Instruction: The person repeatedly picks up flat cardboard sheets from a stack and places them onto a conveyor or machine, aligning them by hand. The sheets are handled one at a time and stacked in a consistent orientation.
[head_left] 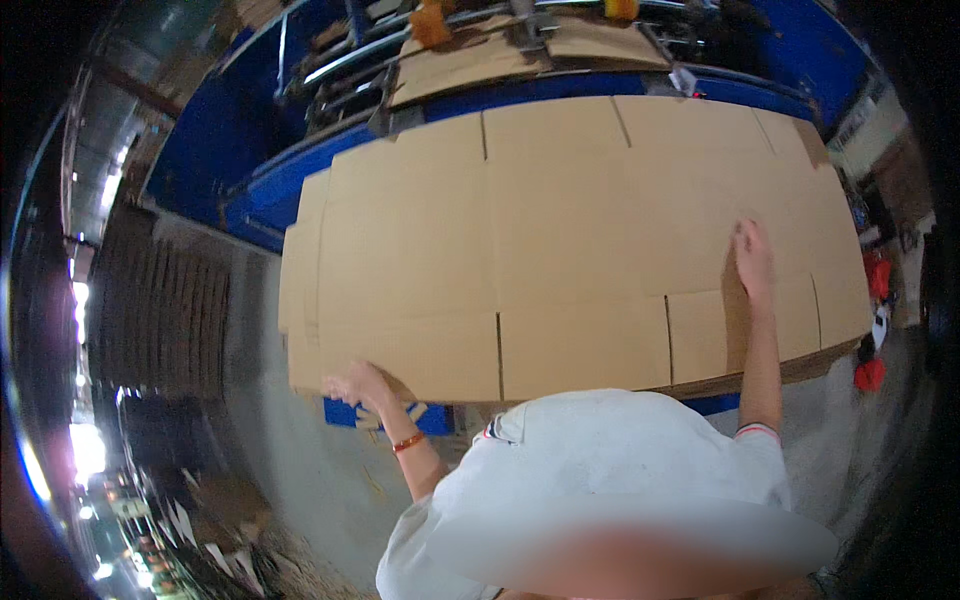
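Note:
A large flat cardboard box blank (pixel 570 230) with slits along its near and far edges lies in front of me, on top of a stack of similar sheets. At its near left corner, my left hand (pixel 362 384) touches the edge with fingers somewhat apart; a red bracelet circles that wrist. My right hand (pixel 755 262) rests on the right part of the sheet, its fingers loosely bent and pointing away from me. Neither hand appears to grip anything, though the left fingertips are slightly blurred.
Beyond the stack stands a blue machine (pixel 290 185) with metal bars and cardboard pieces (pixel 470 65) on it. Dark stacked sheets (pixel 160 305) stand at the left. Red items (pixel 870 374) lie at the right. A blue support (pixel 440 418) shows under the near edge.

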